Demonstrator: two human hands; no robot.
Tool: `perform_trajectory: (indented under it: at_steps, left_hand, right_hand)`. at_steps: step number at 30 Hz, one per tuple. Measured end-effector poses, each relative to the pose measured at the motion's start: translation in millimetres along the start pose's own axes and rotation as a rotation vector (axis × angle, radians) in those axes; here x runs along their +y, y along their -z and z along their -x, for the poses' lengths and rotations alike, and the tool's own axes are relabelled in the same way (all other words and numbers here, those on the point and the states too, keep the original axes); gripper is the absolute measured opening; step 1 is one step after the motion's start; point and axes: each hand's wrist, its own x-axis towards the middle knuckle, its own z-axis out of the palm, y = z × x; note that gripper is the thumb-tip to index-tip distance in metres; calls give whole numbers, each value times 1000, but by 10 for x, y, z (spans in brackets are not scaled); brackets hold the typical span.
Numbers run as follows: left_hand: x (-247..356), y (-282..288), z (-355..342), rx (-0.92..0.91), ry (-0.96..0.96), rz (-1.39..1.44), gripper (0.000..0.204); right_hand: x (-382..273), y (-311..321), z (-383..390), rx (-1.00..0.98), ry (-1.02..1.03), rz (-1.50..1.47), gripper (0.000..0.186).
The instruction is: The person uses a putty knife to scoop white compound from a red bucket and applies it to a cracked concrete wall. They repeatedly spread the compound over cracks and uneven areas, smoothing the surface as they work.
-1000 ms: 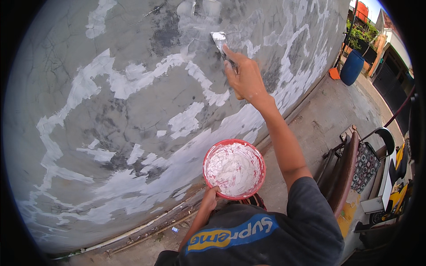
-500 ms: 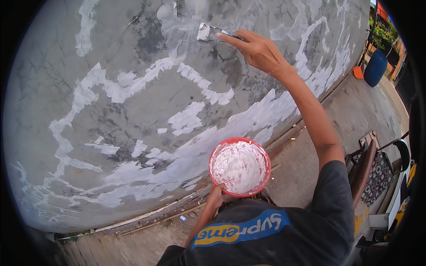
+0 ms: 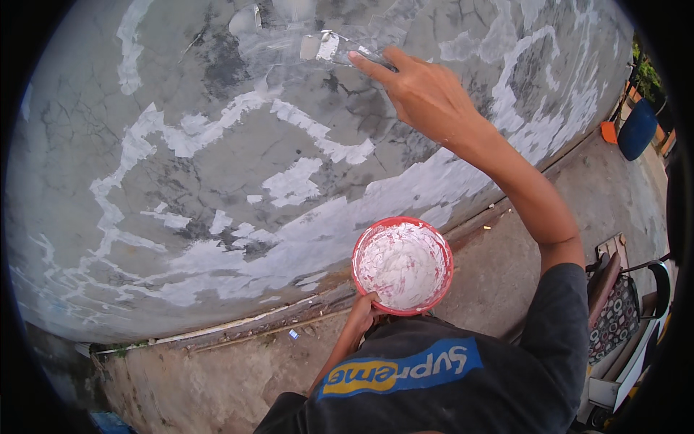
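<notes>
My right hand (image 3: 428, 94) is closed round the handle of a putty knife (image 3: 330, 46), the index finger stretched along it. White paste coats part of the blade, which lies against or very close to the grey cracked wall (image 3: 224, 177). Around the blade the wall carries a pale smear of fresh filler. Low in front of my body, my left hand (image 3: 363, 311) grips the edge of a round red tub (image 3: 449, 269), thumb over the rim. White putty (image 3: 403, 266) fills much of it and streaks its inner side. The left fingers under the tub are hidden.
White filler patches (image 3: 318, 235) run along the wall in bands. Beneath it stretches a concrete floor (image 3: 499, 267). A patterned chair (image 3: 613, 318) stands to the right. Farther back are a blue barrel (image 3: 637, 130) and an orange object (image 3: 609, 132).
The putty knife has slid slightly left across the wall with my right hand, and its blade now shows more bare metal. The view has shifted a little; my left hand still holds the tub.
</notes>
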Motion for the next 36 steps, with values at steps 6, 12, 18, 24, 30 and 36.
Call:
perform_trajectory:
  at_steps: [6, 12, 18, 24, 30, 36]
  left_hand:
    - [5, -104, 13, 15, -50, 19, 56]
    - [-27, 94, -18, 49, -2, 9, 53]
    - [65, 112, 69, 107, -55, -4, 44]
    - [27, 277, 55, 81, -15, 101, 52]
    - [136, 100, 312, 146, -81, 128, 51]
    - [158, 61, 483, 230, -177, 168, 43]
  right_hand:
    - [-137, -133, -215, -135, -55, 54, 62]
    - [5, 67, 24, -106, -22, 140, 56]
    - [-14, -8, -245, 3, 43, 55, 53]
    - [303, -45, 58, -15, -140, 77, 56]
    - [105, 3, 1138, -189, -464, -602, 45]
    - [-426, -485, 2563, -762, -525, -996, 57]
